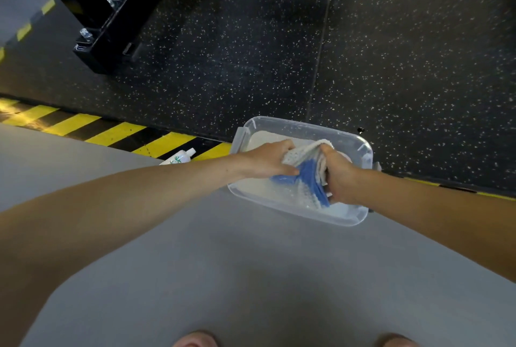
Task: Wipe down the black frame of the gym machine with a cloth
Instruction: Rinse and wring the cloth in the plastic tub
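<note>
Clear plastic tub (307, 124) on grey floor, white-and-blue cloth (304, 168) bunched over the tub, left hand (268, 161) and right hand (339, 176) each with grip clamped on cloth, black frame (106, 28) well beyond tub's far-left corner, white bottle (180, 157) just left of tub

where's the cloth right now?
Head view, centre-right: the cloth is gripped between the left hand and right hand over the clear tub, well clear of the black frame at upper left.
</note>
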The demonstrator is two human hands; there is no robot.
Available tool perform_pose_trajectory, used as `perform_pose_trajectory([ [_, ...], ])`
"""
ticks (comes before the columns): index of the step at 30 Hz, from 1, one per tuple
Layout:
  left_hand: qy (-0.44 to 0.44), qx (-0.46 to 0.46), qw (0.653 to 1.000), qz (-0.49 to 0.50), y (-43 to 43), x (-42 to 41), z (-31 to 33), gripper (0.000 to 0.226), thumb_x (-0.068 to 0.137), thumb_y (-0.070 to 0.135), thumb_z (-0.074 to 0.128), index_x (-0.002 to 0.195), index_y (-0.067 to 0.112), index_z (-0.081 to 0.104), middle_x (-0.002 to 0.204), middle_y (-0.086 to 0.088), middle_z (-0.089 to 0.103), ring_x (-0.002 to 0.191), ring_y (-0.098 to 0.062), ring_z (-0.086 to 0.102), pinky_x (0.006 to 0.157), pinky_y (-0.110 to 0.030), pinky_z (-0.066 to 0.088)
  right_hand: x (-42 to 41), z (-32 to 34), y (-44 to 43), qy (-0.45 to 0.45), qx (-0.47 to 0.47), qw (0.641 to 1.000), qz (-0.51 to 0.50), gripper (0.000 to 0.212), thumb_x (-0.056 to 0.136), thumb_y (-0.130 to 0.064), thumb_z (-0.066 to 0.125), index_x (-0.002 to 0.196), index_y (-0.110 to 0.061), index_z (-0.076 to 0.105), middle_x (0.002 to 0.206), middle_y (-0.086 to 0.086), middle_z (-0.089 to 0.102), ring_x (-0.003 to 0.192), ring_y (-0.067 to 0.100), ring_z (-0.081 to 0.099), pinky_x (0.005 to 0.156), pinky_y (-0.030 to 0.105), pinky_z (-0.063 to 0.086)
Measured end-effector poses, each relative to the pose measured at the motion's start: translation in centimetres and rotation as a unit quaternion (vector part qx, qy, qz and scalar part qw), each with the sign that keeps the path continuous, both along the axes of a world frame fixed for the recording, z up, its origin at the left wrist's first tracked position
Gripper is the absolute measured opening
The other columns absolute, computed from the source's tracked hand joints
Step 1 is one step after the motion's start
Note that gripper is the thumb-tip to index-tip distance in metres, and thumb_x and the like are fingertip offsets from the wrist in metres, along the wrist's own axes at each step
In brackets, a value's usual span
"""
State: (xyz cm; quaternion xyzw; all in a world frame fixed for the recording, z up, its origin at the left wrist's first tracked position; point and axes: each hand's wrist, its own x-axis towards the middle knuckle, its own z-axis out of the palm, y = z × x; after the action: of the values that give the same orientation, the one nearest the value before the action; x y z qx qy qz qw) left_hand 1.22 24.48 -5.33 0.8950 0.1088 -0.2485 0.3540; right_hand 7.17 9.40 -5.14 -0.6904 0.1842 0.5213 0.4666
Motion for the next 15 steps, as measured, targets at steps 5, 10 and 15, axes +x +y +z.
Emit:
perform_pose_trajectory([
  [5, 0.045, 0.073, 0.98, 0.181, -1.2, 0.2, -0.9, 0.056, 0.099, 0.013, 0.036, 0.15, 0.013, 0.014, 0.14, -0.017, 0.045, 0.123, -0.034, 0.048, 0.094, -0.037, 0.041, 0.1, -0.3, -0.5, -0.051, -0.008, 0.996, -0.07, 0.017, 0.098, -0.016, 0.045, 0.089, -0.008, 0.056, 0.082, 0.011, 0.065, 0.072, 0.021, 0.055, 0.067, 0.032, 0.049],
  [10, 0.094, -0.19, 0.882, 0.421, -3.8, 0.2, -1.7, 0.051, 0.101, 0.031, 0.036, 0.149, 0.021, 0.022, 0.147, -0.004, 0.036, 0.13, -0.028, 0.04, 0.105, -0.039, 0.036, 0.1, 0.2, -0.7, -0.021, 0.037, 0.994, -0.096, 0.042, 0.1, -0.048, 0.04, 0.089, -0.014, 0.062, 0.092, 0.007, 0.069, 0.086, 0.023, 0.061, 0.078, 0.035, 0.046],
  [15, 0.059, -0.289, 0.87, 0.394, -4.9, 0.2, 0.9, 0.016, 0.098, 0.023, 0.04, 0.098, 0.017, 0.055, 0.079, -0.006, 0.057, 0.062, -0.018, 0.049, 0.053, -0.023, 0.04, -0.4, 0.6, -0.8, 0.04, 0.053, 0.998, -0.023, 0.069, 0.092, -0.073, 0.018, 0.143, -0.032, 0.041, 0.141, 0.003, 0.046, 0.127, 0.024, 0.044, 0.104, 0.045, 0.028],
])
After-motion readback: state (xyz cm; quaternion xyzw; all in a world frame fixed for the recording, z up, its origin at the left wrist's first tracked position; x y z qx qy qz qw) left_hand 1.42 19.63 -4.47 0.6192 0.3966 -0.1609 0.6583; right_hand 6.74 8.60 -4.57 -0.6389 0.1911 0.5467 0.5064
